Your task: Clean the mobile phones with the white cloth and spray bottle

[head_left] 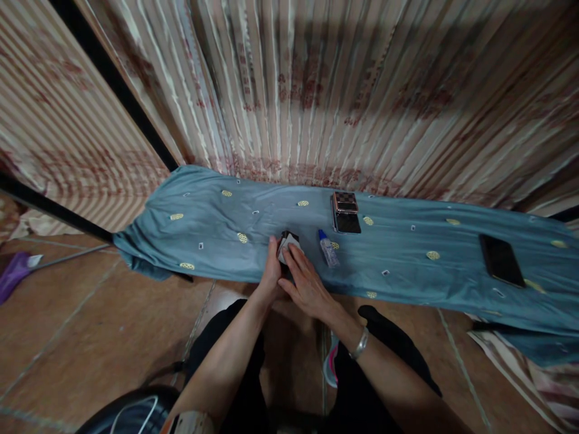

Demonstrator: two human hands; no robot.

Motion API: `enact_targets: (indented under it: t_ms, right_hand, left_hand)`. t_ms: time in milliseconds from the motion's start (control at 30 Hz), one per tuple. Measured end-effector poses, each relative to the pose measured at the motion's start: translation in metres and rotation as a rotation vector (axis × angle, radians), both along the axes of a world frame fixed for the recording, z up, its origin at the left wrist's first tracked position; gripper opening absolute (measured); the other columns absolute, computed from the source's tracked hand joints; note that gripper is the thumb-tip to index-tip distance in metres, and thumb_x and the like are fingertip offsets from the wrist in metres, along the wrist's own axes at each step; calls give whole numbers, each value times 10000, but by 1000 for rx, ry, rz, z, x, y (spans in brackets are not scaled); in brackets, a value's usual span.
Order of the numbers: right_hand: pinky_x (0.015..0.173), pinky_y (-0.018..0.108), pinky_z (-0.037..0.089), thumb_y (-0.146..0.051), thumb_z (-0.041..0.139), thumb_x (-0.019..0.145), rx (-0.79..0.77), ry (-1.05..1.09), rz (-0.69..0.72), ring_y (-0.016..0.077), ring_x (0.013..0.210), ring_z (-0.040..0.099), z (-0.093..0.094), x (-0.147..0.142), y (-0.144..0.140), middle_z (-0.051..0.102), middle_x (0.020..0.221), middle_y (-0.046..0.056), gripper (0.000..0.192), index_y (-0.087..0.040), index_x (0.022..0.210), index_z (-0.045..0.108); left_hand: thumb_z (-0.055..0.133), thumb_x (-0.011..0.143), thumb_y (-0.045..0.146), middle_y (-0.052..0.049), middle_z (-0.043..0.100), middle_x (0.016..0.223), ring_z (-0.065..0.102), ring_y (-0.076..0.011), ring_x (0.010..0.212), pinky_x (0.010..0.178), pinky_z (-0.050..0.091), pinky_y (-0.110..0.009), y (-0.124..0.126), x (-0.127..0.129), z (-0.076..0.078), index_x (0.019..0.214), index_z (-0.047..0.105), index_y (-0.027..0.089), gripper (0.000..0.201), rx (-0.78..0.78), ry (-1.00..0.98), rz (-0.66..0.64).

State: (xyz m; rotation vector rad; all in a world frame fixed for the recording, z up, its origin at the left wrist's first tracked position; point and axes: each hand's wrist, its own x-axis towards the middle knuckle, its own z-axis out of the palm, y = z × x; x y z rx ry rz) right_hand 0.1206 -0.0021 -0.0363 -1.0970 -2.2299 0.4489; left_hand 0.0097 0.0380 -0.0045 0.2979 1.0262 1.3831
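My left hand [271, 271] is closed around a small dark box-like object [290, 235] above the cloth-covered surface. The fingers of my right hand [308, 283] press a light grey piece [284, 246], which looks like a wiping cloth, against that object. Much of the object is hidden by my fingers, so its exact kind does not show. Just right of my hands lies a small clear bottle [330, 252] with a blue cap. Farther back is a checkered case [345, 202] with a pinkish rim, next to a dark glossy flat panel [348, 223].
A blue-green patterned cloth [217, 223] covers the long narrow surface. A black phone [502, 260] lies at the right. Striped curtains [289, 90] hang behind. Black poles [113, 78] stand at the left, near a purple object [14, 274] on the tiled floor.
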Motion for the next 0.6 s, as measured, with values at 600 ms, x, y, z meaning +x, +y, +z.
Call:
enact_targets:
  t_ms: [600]
  right_hand:
    - [1256,518,264,-452,312,1049,-115,69,-107,233,1554,237,5,0,28,276,1672,112,608,-226,1610,242]
  left_hand:
    - [585,915,528,-97,680,1347,476,-254,1423,1214,311,-378,-14,-3,-20,1147,745,163,461,124,-25,-95]
